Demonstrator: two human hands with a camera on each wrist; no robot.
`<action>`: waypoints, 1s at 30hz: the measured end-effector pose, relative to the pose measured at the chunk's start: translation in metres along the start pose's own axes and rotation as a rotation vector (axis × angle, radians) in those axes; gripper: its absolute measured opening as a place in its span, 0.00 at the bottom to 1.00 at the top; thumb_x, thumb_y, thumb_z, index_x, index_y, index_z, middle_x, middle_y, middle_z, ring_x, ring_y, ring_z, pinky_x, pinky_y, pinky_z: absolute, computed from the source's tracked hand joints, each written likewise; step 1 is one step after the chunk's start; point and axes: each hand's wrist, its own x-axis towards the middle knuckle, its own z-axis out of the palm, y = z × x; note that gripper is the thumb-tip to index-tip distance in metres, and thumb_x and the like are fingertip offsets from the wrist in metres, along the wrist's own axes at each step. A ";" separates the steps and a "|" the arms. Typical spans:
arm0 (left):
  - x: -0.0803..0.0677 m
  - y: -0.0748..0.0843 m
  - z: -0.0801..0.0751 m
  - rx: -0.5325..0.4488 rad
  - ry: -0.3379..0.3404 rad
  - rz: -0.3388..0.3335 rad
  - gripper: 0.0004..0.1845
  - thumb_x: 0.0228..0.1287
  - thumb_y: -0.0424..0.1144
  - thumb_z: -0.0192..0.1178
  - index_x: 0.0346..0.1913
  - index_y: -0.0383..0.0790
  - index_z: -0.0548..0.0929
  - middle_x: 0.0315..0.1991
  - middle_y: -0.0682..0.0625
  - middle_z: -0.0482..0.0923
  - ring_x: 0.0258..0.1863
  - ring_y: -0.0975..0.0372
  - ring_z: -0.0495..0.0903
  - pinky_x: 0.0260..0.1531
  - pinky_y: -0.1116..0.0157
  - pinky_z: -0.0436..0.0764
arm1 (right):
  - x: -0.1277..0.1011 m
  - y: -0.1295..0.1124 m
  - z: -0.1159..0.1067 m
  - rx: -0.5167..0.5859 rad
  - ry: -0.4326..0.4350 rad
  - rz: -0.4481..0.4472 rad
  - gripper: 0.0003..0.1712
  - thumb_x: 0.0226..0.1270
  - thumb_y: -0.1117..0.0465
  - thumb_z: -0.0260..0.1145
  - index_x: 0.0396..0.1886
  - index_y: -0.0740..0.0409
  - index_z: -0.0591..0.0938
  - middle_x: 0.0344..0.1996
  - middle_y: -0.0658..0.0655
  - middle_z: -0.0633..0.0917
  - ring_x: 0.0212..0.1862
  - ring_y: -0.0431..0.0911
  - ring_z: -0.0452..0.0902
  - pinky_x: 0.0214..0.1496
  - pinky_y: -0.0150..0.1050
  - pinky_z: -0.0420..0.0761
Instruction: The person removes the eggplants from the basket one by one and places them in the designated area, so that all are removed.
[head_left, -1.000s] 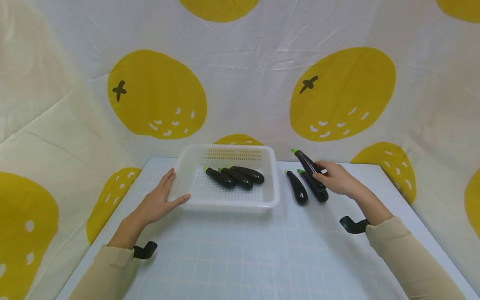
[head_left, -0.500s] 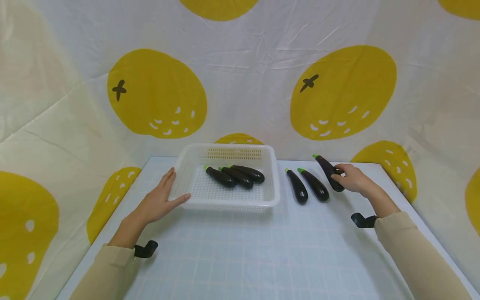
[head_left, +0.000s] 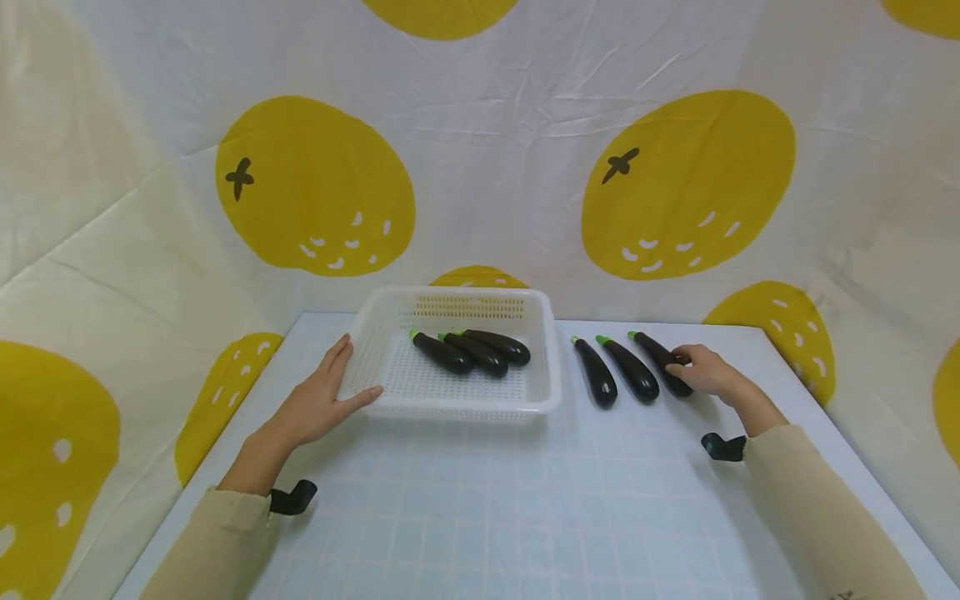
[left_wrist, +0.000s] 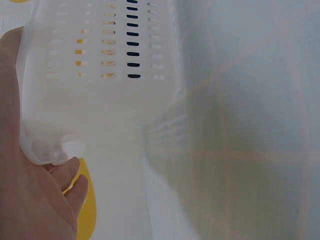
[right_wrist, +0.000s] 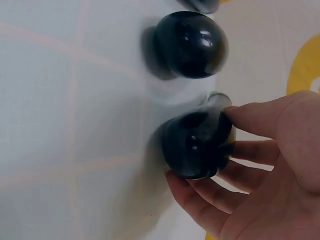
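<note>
Backdrop: white cloth [head_left: 510, 192] printed with large yellow fruit, hung behind the bench and at both sides. Bench [head_left: 480, 500]: pale blue, with a faint grid of lines.

Basket, one [head_left: 465, 407]: white, slotted, standing upright toward the back of the bench, left of centre. Contents: three eggplants, dark and glossy with green tips — a left one [head_left: 444, 355], a middle one [head_left: 477, 356] and a right one [head_left: 498, 345], lying slanted and close together toward the right of its floor.

Eggplants outside the basket, three, in a slanted row to its right, green tips toward the back: inner eggplant [head_left: 595, 372], nearest the basket; centre eggplant [head_left: 630, 370], just beside it; outer eggplant [head_left: 654, 353], farthest right, under the right hand.

Hands, two. Left hand [head_left: 318, 402]: spread wide, fingers extended along the basket's left side, thumb reaching over the near left corner of the rim; touching, not gripping. Right hand [head_left: 701, 368]: narrowed round the thick end of the outer eggplant — thumb on one side, fingers curled on the other, as the right wrist view shows.

Sleeves [head_left: 206, 546], beige, on both arms; a black fitting [head_left: 294, 498] at each wrist.
</note>
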 end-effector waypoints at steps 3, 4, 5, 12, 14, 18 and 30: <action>0.001 0.001 -0.001 0.004 0.002 0.001 0.62 0.65 0.76 0.52 0.83 0.39 0.37 0.84 0.40 0.34 0.78 0.38 0.51 0.69 0.33 0.60 | 0.002 -0.001 0.002 -0.001 -0.003 0.007 0.34 0.79 0.59 0.55 0.69 0.84 0.62 0.65 0.84 0.67 0.65 0.75 0.63 0.68 0.71 0.65; 0.001 0.001 -0.002 0.003 0.002 0.001 0.62 0.65 0.76 0.52 0.83 0.39 0.37 0.84 0.40 0.34 0.78 0.38 0.50 0.69 0.33 0.60 | 0.002 -0.002 0.002 -0.002 -0.003 0.008 0.34 0.79 0.59 0.55 0.69 0.84 0.62 0.65 0.84 0.67 0.65 0.75 0.64 0.68 0.71 0.65; 0.001 0.002 -0.002 0.003 0.001 0.001 0.62 0.65 0.76 0.52 0.83 0.38 0.37 0.84 0.40 0.34 0.78 0.38 0.50 0.69 0.33 0.60 | 0.003 -0.003 0.003 0.000 -0.004 0.012 0.34 0.79 0.58 0.55 0.69 0.84 0.62 0.65 0.84 0.67 0.65 0.75 0.64 0.68 0.71 0.65; 0.001 0.003 -0.002 -0.007 0.001 0.004 0.62 0.65 0.76 0.52 0.83 0.39 0.37 0.84 0.41 0.34 0.78 0.38 0.50 0.69 0.33 0.60 | 0.006 0.000 0.006 -0.007 -0.021 0.057 0.36 0.79 0.56 0.55 0.70 0.84 0.61 0.66 0.84 0.66 0.64 0.74 0.64 0.68 0.71 0.65; 0.001 0.003 -0.002 -0.006 0.001 0.003 0.62 0.65 0.76 0.52 0.83 0.38 0.37 0.84 0.41 0.34 0.78 0.38 0.51 0.69 0.33 0.60 | 0.006 0.001 0.006 -0.010 -0.021 0.067 0.37 0.79 0.55 0.55 0.70 0.84 0.60 0.66 0.84 0.65 0.65 0.75 0.64 0.68 0.71 0.66; 0.000 0.003 -0.002 -0.006 0.001 0.004 0.61 0.65 0.75 0.52 0.83 0.38 0.37 0.84 0.40 0.34 0.78 0.37 0.51 0.69 0.33 0.60 | 0.002 0.001 0.005 -0.016 -0.019 0.081 0.39 0.78 0.54 0.56 0.71 0.83 0.59 0.66 0.84 0.65 0.65 0.75 0.64 0.67 0.70 0.67; -0.002 0.003 -0.002 -0.005 0.002 0.006 0.61 0.66 0.75 0.52 0.83 0.37 0.38 0.84 0.40 0.34 0.78 0.38 0.50 0.69 0.33 0.60 | -0.020 -0.001 -0.002 -0.099 0.015 0.053 0.41 0.76 0.52 0.60 0.72 0.80 0.59 0.62 0.83 0.69 0.60 0.75 0.68 0.60 0.70 0.73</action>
